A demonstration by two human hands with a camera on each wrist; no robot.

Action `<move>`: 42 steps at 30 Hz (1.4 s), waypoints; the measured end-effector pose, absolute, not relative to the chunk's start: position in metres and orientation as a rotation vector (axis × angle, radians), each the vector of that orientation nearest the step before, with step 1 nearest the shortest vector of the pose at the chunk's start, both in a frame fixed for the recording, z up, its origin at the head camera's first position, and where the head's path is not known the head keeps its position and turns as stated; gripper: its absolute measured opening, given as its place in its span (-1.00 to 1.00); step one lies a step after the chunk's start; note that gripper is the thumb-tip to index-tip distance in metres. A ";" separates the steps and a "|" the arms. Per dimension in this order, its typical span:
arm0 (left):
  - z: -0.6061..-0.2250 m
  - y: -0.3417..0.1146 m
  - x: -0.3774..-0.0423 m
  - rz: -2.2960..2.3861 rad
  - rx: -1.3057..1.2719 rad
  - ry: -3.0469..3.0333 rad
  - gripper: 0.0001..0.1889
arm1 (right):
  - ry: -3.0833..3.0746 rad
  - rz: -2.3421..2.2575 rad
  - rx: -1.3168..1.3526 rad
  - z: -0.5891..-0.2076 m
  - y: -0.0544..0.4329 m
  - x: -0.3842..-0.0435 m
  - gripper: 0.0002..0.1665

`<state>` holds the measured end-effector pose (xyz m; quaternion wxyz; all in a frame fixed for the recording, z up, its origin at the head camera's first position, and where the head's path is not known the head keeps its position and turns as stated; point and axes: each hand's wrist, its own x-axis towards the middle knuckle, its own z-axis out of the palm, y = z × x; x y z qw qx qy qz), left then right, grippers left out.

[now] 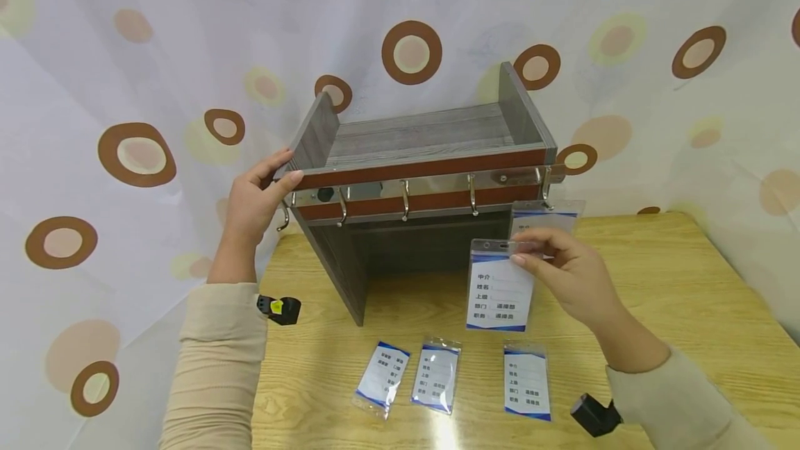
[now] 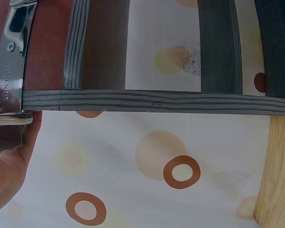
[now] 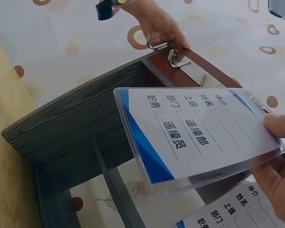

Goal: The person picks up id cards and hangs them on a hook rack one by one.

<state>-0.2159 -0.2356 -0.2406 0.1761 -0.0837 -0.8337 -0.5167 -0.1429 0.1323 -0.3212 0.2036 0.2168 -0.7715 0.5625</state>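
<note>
A grey wooden shelf (image 1: 419,132) carries a steel hook rail (image 1: 437,188) across its reddish-brown front. My left hand (image 1: 253,193) grips the front left corner, thumb over the top edge. In my right hand (image 1: 575,276), thumb and fingers pinch the top edge of a clear-sleeved badge card (image 1: 498,290), printed in white and blue. This card hangs in front of the shelf's lower right part, below the rail. Behind it, a second badge card (image 1: 531,219) hangs at the rightmost hook (image 1: 546,186); the right hand partly hides it. The right wrist view shows the held badge card (image 3: 190,135) face on.
Three more badge cards lie on the wooden table (image 1: 681,318) in front of the shelf: a left one (image 1: 382,377) turned the other way up, a middle one (image 1: 436,376) and a right one (image 1: 527,380). A dotted curtain (image 1: 475,5) stands behind.
</note>
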 end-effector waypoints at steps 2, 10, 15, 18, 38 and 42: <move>-0.241 -0.236 -0.216 -1.467 -0.242 -2.360 -0.49 | -2.132 1.569 0.612 -0.320 0.130 -0.144 -0.77; -0.242 -0.236 -0.218 -1.483 -0.250 -2.348 -0.50 | -2.160 1.517 0.566 -0.315 0.124 -0.150 -0.77; -0.242 -0.236 -0.219 -1.479 -0.258 -2.348 -0.50 | -2.140 1.523 0.570 -0.312 0.119 -0.154 -0.76; -0.242 -0.236 -0.219 -1.468 -0.255 -2.353 -0.50 | -2.140 1.520 0.568 -0.310 0.116 -0.157 -0.75; -0.243 -0.239 -0.219 -1.468 -0.269 -2.345 -0.50 | -2.191 1.532 0.563 -0.302 0.105 -0.171 -0.78; -0.243 -0.239 -0.218 -1.474 -0.279 -2.341 -0.51 | -2.200 1.562 0.544 -0.301 0.103 -0.172 -0.78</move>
